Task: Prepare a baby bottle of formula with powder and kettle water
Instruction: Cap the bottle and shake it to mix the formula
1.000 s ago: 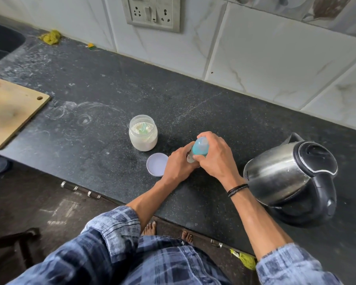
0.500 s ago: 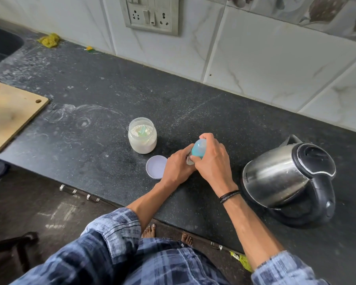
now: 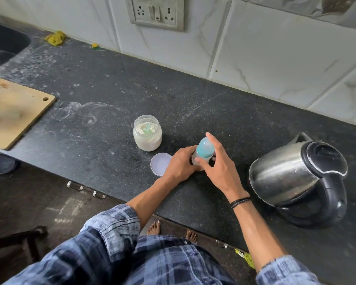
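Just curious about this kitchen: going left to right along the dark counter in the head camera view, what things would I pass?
Wooden cutting board → open powder jar → round lid → baby bottle held in both hands → steel kettle.

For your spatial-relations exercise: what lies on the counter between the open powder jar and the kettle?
In the head view, the baby bottle stands between powder jar and kettle, gripped by the left hand low down and right hand at its cap.

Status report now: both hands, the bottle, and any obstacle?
Left hand grips bottle base; right hand on its blue cap. Bottle upright on counter. Powder jar open, lid beside left hand. Kettle right, apart.
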